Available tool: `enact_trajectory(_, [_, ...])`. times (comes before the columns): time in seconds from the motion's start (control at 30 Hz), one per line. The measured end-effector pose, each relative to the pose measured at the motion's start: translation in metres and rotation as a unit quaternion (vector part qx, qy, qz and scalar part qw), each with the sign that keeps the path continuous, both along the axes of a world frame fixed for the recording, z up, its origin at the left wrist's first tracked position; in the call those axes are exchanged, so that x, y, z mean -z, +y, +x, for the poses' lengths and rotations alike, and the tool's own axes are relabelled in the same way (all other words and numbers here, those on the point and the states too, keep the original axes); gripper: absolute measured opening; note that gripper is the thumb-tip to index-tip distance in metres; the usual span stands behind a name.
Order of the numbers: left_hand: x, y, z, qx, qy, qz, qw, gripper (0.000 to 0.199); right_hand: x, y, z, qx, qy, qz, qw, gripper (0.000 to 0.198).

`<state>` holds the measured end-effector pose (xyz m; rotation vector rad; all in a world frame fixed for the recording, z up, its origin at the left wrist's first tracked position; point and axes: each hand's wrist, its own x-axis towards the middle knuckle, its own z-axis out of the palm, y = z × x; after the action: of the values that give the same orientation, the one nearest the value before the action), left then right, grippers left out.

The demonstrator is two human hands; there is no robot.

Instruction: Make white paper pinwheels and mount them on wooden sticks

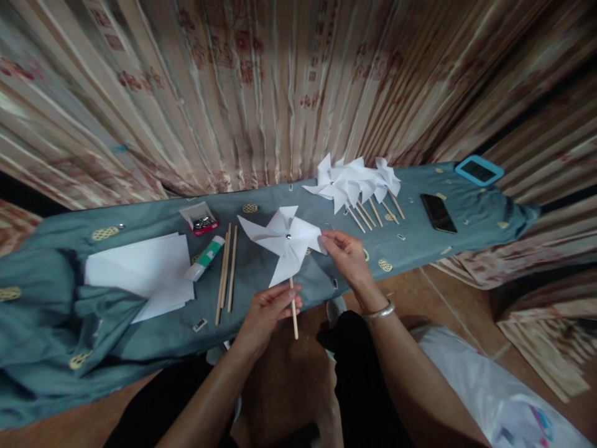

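Observation:
A white paper pinwheel (285, 239) with a metal pin at its centre is held over the table's near edge. My left hand (268, 311) is closed around its wooden stick, which points down toward me. At the pinwheel's right blade, the fingertips of my right hand (344, 252) pinch the paper. To the left lie several loose wooden sticks (225, 267), a glue stick (205, 258) with a green label and an open small box (199, 219) of metal pins. Several finished-looking pinwheels (354, 180) overlap in a row at the back.
White paper sheets (140, 267) lie on the left of the table, partly under a fold of the green cloth (56, 298). On the right are a dark phone (438, 213) and a blue-framed device (479, 170). A patterned curtain (261, 93) hangs behind; a white plastic bag (471, 373) is below right.

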<state>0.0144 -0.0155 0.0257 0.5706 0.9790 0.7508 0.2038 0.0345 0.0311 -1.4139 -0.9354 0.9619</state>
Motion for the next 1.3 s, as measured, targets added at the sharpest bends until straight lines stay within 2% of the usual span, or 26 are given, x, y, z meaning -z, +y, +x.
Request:
enact_trajectory(0.67, [-0.0007,0.0008,-0.0003,-0.016,0.004,-0.010,1.000,0.052,-0.0044,-0.0040,-0.0052,-0.020,-0.022,-0.016,0.999,0.036])
enact_trajectory(1.3, [0.0001,-0.0003,-0.0008,-0.024,0.001,-0.003,1.000,0.045,-0.0070,-0.0086,-0.0098,-0.041,-0.009,-0.035,0.999,0.037])
